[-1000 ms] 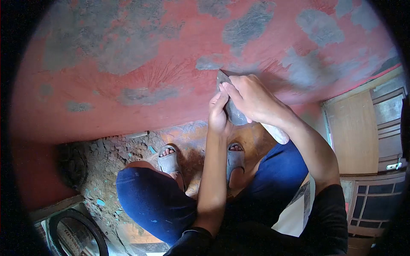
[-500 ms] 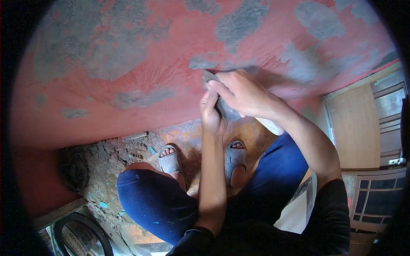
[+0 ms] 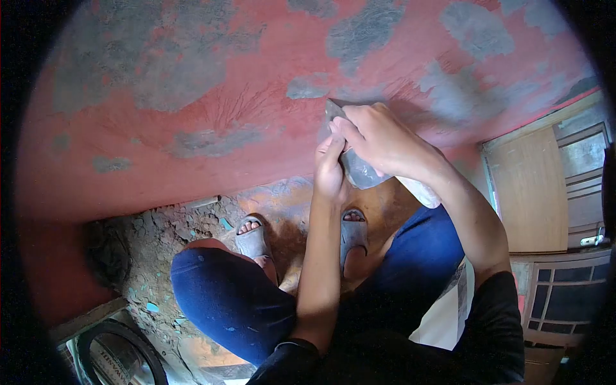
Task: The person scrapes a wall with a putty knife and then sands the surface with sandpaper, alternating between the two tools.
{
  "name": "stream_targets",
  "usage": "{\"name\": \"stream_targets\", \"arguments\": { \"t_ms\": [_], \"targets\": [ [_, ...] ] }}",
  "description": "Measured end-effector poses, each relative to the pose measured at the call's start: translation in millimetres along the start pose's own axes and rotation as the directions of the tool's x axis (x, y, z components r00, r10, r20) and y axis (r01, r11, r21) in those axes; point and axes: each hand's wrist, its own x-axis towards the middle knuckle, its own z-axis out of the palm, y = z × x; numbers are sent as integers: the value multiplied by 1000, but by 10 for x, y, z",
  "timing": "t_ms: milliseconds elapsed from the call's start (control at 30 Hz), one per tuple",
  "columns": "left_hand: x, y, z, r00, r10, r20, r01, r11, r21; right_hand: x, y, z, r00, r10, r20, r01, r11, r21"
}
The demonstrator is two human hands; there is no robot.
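My left hand (image 3: 330,172) and right hand (image 3: 384,142) grip the trowel (image 3: 361,176), which slants from my right wrist (image 3: 428,168) toward the wall (image 3: 273,58).

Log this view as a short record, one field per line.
left hand: gripping the flat-bladed tool near its tip
right hand: over the blade
tool: grey blade, pale handle, tip at or near the wall
wall: red, grey patches
floor: rubble beside the sandals
lower left: black ring-shaped object
right: wooden panel

A black tire (image 3: 149,360) lies near the rubble (image 3: 154,253), well apart from a wooden door (image 3: 527,192).
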Motion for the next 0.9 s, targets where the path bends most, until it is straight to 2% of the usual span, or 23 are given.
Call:
{"name": "stream_targets", "arguments": {
  "t_ms": [67,167,267,333,467,533,600,667,767,867,900],
  "targets": [
    [1,2,102,999,-18,-50,17,1000,-22,-1,30,-26,1000,-17,-1,17,1000,-16],
    [8,-10,18,999,-21,-28,20,1000,-10,26,85,-20,997,-77,-10,77,997,-1],
    [0,49,37,999,-18,-34,20,998,54,40,32,-53,998,-51,43,48,997,68],
    [-1,48,44,999,-19,-44,21,999,35,39,-38,-79,993,30,115,-42,994,103],
    [15,35,0,999,-13,-36,13,1000,24,82,46,-2,997,0,83,-4,999,45],
    [-1,83,58,996,26,-80,-26,1000,1,149,100,88,970,-238,-43,239,971,13],
    [-2,123,25,990,63,-125,-66,998,-19,201,42,179,975,-223,-13,223,975,-20],
    [-7,175,-131,995,71,-74,-73,997,-20,211,-16,187,979,-205,17,206,977,-54],
    [-14,176,-90,997,54,-59,-55,998,-25,186,-58,124,984,-171,53,171,985,-4],
    [4,70,-28,997,14,-81,-14,1000,3,116,-20,49,980,-200,15,200,979,-25],
    [7,57,-9,994,-15,-110,19,999,37,100,-30,2,990,-134,37,134,991,-1]
  ]
}}
